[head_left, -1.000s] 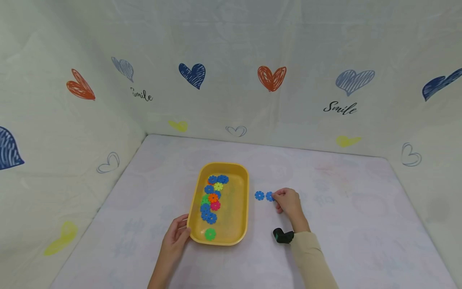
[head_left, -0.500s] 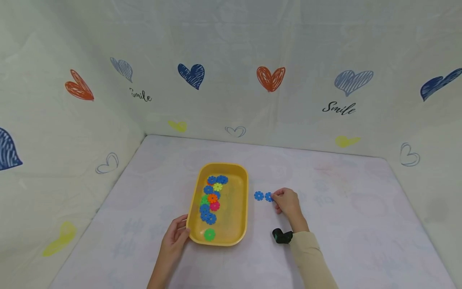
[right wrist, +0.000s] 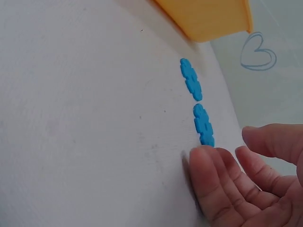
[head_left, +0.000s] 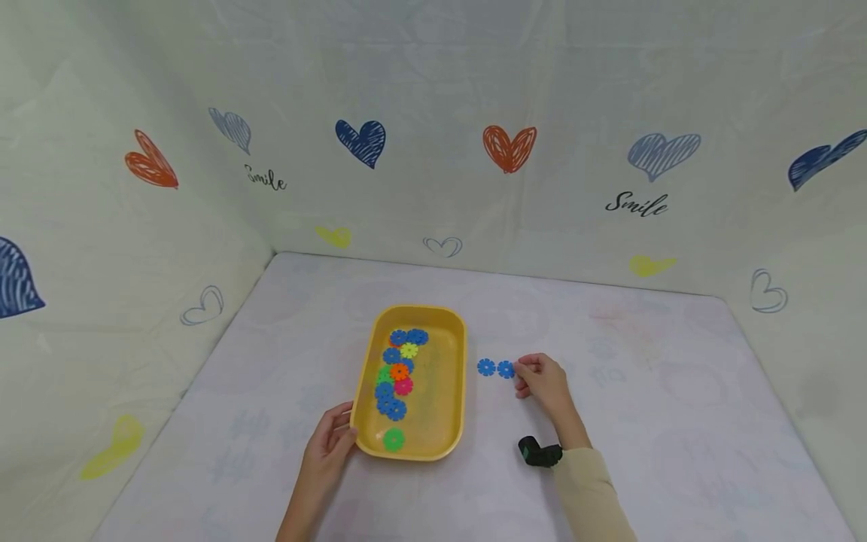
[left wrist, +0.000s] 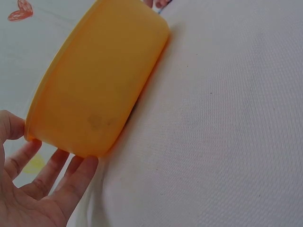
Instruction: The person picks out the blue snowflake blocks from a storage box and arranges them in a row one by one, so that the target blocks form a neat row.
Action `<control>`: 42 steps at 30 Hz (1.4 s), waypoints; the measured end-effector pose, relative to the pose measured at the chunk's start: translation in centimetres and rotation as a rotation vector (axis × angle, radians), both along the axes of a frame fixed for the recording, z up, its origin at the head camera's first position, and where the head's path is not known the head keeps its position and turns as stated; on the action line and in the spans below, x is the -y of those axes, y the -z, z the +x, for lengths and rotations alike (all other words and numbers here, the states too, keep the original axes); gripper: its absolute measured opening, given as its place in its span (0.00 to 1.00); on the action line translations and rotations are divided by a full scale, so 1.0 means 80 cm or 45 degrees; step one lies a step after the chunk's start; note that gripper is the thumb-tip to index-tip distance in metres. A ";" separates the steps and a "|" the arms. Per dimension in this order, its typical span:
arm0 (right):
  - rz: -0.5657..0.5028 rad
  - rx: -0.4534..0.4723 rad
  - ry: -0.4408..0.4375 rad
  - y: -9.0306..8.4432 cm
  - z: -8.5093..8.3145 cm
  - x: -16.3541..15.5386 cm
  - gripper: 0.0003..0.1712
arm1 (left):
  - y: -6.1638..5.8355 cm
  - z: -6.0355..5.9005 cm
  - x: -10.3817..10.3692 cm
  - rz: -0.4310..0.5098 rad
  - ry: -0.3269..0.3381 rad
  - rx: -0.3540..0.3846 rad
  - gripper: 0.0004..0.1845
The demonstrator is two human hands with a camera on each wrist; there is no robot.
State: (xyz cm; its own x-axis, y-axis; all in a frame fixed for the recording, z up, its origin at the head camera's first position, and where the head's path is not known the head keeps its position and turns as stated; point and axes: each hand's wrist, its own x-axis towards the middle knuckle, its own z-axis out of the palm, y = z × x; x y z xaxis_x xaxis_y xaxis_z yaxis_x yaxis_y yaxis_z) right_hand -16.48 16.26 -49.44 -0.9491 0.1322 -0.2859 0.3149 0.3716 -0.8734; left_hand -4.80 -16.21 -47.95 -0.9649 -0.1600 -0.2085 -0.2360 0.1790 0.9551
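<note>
My left hand (head_left: 328, 446) grips the near-left corner of a yellow plastic tray (head_left: 450, 391), the thumb at its rim and the fingers against its outer wall (left wrist: 90, 94). Right of the tray, two blue snowflake discs lie flat in a row on the table: a left disc (head_left: 486, 367) and a right disc (head_left: 506, 369). Beside the right disc is my right hand (head_left: 546, 382), its fingertips close to that disc's edge. In the right wrist view the thumb (right wrist: 270, 137) stands apart from the fingers, with nothing between them; whether a fingertip touches the disc (right wrist: 204, 124) I cannot tell.
Inside the tray, several snowflake discs lie mostly along the left side: blue, orange, a pink disc (head_left: 403, 386), a yellow disc (head_left: 409, 351), and a green disc (head_left: 393, 439) apart near the front. A white cloth wall (head_left: 433, 188) printed with hearts rises behind the table.
My right thumb and fingers have let go of the right blue disc, and the hand has drawn slightly back to the right. The left hand and tray stay put.
</note>
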 end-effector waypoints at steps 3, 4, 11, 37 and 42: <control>0.044 -0.013 -0.018 -0.007 0.004 -0.001 0.16 | 0.000 0.001 0.000 -0.013 -0.003 -0.004 0.21; 0.067 -0.023 -0.024 -0.010 0.005 -0.001 0.16 | 0.000 0.001 0.000 -0.015 -0.005 -0.005 0.21; 0.176 -0.138 -0.060 -0.031 0.021 0.003 0.17 | 0.000 0.001 0.001 -0.023 -0.011 0.013 0.20; -0.073 -0.267 -0.487 -0.072 0.084 0.118 0.12 | 0.000 -0.001 0.001 0.007 -0.004 -0.016 0.20; -0.089 -0.278 -0.598 -0.066 0.086 0.139 0.13 | 0.000 -0.002 0.000 -0.009 -0.015 0.010 0.20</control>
